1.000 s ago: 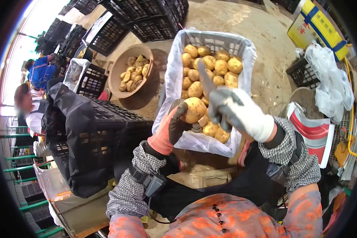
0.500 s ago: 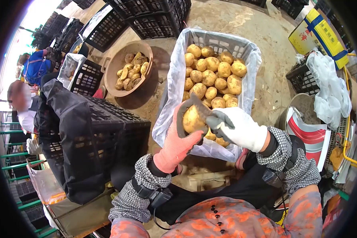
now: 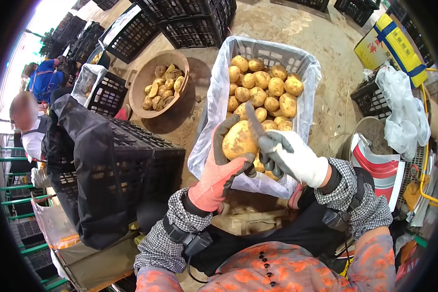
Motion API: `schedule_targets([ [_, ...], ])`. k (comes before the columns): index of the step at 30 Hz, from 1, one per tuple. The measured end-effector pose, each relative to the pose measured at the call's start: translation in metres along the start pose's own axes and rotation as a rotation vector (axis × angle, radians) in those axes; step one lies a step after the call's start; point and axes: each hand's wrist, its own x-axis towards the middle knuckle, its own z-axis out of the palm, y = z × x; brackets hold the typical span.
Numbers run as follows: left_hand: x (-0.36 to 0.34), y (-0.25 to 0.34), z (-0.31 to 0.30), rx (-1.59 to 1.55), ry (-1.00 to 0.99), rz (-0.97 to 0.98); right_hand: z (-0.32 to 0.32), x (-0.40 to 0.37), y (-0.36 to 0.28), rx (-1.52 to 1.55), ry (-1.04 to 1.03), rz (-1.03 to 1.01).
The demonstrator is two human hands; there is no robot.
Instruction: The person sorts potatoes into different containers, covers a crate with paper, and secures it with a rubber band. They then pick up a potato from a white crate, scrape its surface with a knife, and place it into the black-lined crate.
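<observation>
A large, dirt-marked potato (image 3: pixel 240 140) rests in my left hand (image 3: pixel 220 168), whose pink glove with grey palm wraps around it from the left and below. In a white glove with grey fingers, my right hand (image 3: pixel 293 156) grips a knife (image 3: pixel 253 120). The dark, soiled blade points up and away, close against the potato's right side; its handle is hidden in my fingers. Both hands are over the near end of a crate lined with white sheeting (image 3: pixel 210 104), which holds many loose potatoes (image 3: pixel 258 87).
Left of the crate stands a brown basin (image 3: pixel 136 100) with cut potatoes (image 3: pixel 164 87). Black crates (image 3: pixel 155 170) stack at my left, near another person (image 3: pixel 31 126). To the right are a bucket (image 3: pixel 372 131), plastic bags (image 3: pixel 401 107) and a yellow box (image 3: pixel 392 46).
The knife has swung from lying across the potato's upper right to a more upright angle. The potato has turned in my left hand, so more of its surface shows.
</observation>
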Motion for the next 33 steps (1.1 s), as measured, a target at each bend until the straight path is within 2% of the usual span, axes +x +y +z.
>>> schedule_targets([
  [1,0.000,-0.001,-0.002,0.017,0.008,-0.004,-0.004,0.000,-0.004,-0.179,-0.078,0.001],
  [2,0.000,-0.002,-0.003,0.036,0.014,-0.009,-0.003,-0.002,-0.005,-0.178,-0.079,0.001],
  [5,0.002,0.002,0.003,0.069,0.029,0.009,-0.002,0.000,0.007,0.092,-0.017,0.033],
  [6,0.001,0.003,0.004,0.068,0.029,0.009,-0.005,0.002,0.010,0.091,-0.016,0.033],
  [8,-0.003,0.003,0.004,0.205,0.019,0.026,-0.010,0.006,0.011,-0.621,-0.007,-0.418],
  [9,-0.003,0.000,0.004,0.221,0.045,0.008,-0.008,0.004,0.006,-0.754,0.027,-0.441],
  [10,-0.003,-0.004,0.001,0.222,0.045,0.006,-0.006,0.002,0.001,-0.752,0.028,-0.440],
  [12,-0.002,-0.013,-0.006,0.818,-0.069,0.254,-0.004,0.000,-0.006,-1.028,-0.070,-0.368],
  [14,-0.006,-0.019,-0.005,0.870,-0.066,0.240,-0.007,-0.002,0.003,-1.024,-0.090,-0.404],
  [16,-0.009,-0.007,0.004,0.245,0.032,-0.010,-0.003,-0.004,-0.003,-0.402,-0.089,-0.198],
  [17,-0.005,0.002,0.007,0.134,0.036,-0.069,-0.002,-0.004,0.000,-0.048,-0.068,-0.016],
  [21,-0.001,0.009,0.007,-0.041,0.008,-0.057,0.000,0.002,-0.007,0.143,0.064,0.021],
  [23,0.005,-0.009,-0.005,0.243,0.063,0.084,-0.001,0.003,-0.003,0.188,0.039,-0.008],
  [24,0.004,-0.010,-0.005,0.241,0.067,0.079,-0.001,0.003,0.000,0.233,0.016,-0.036],
  [26,0.003,-0.012,-0.005,0.479,0.048,0.157,0.000,0.003,-0.001,0.220,0.021,-0.020],
  [27,-0.003,-0.020,0.003,0.350,0.054,0.106,0.001,0.000,-0.007,0.264,0.001,-0.021],
  [28,-0.006,-0.019,0.002,0.350,0.056,0.103,0.001,-0.001,-0.010,0.309,-0.017,-0.022],
  [30,-0.009,-0.012,0.002,-0.153,-0.073,-0.205,-0.006,0.002,-0.015,0.288,-0.086,-0.072],
  [32,-0.006,-0.013,0.000,-0.266,-0.060,-0.181,-0.008,0.001,-0.025,0.191,0.107,-0.077],
  [33,-0.004,-0.009,-0.001,-0.261,-0.065,-0.155,-0.012,0.002,-0.020,0.164,0.031,-0.102],
])
